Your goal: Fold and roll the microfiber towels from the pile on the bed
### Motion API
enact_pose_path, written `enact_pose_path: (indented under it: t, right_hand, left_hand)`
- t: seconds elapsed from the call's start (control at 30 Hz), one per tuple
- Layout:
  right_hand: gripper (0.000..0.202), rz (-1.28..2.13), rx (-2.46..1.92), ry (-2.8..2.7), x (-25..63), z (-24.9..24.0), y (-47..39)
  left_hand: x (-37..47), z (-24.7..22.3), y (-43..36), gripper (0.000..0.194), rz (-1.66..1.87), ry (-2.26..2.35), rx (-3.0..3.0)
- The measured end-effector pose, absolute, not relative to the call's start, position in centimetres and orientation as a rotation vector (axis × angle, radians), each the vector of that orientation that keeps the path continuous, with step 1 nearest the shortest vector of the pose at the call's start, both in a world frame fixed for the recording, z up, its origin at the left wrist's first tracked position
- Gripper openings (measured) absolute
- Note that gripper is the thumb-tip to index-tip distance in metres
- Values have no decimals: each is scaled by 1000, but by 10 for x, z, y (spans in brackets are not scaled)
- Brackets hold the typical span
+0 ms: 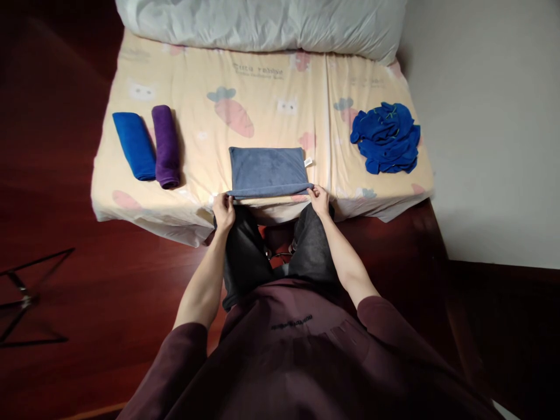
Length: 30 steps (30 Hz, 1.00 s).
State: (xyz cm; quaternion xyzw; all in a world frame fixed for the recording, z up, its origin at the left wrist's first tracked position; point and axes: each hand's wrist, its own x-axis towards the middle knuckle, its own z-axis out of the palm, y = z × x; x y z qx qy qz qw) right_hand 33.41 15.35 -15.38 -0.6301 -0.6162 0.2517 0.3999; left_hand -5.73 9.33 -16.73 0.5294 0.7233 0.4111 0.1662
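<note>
A grey-blue towel (269, 168) lies flat at the front edge of the bed, its near edge turned over in a narrow strip. My left hand (224, 211) pinches the near left corner of that strip. At the near right corner, my right hand (319, 201) is closed on the cloth in the same way. A small white tag (309, 162) sticks out from the towel's right side. To the left lie a folded blue towel (135, 146) and a rolled purple towel (166, 146), side by side. On the right is a crumpled blue cloth (385, 139) in a heap.
The bed's yellow sheet (196, 76) has carrot prints and hangs over the front edge. A pale quilt (262, 23) lies across the far end. A wall (490, 128) borders the right side. Black stand legs (26, 300) rest on the dark red floor at left.
</note>
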Motion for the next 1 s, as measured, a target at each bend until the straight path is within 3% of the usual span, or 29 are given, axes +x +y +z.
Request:
enact_pose_path:
  t: [0.2,0.63,1.0]
  right_hand:
    - [43,668,-1560,-1515,333,-150,152]
    - [50,697,-1647,-1497,327,-135,148]
    - [44,686,-1671,-1501,326,-138,149]
  left_hand:
    - [-57,-169,93,35,1232,2010,1465]
    - [-54,-163,92,21,1294,2059,1510]
    - [-52,-155,89,27,1248,2069,1596]
